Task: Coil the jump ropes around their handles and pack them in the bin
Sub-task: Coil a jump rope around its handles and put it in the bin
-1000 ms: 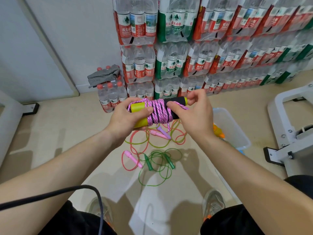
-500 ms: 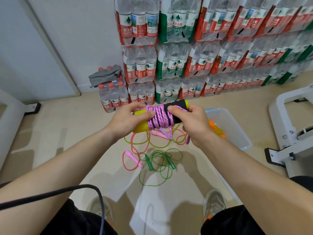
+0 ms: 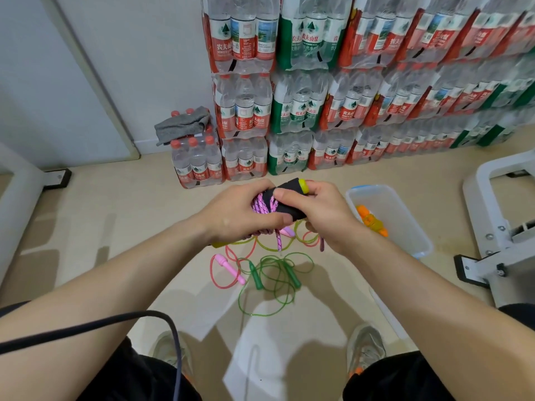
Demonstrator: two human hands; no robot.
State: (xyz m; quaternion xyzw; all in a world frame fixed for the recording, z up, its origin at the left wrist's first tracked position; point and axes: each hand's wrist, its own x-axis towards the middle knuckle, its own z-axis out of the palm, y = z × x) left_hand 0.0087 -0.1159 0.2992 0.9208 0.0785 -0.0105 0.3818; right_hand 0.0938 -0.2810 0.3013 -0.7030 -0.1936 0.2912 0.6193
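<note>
Fingers (image 3: 285, 194) on both hands are clenched round the coiled rope bundle (image 3: 289, 208). The left hand (image 3: 237, 215) wraps the pink-rope end, and the right hand (image 3: 327, 218) grips the black foam end with the yellow cap (image 3: 302, 185). The bundle's up in mid-air over the floor, long axis tilting from near-left to far-right, cap pointing away from the person. A short pink tail (image 3: 278, 241) dangles loose underneath, so it probably wants tucking first. The bin (image 3: 411, 224) sits on the floor just to the right of the right hand, so that's the obvious hand to drop it in.
</note>
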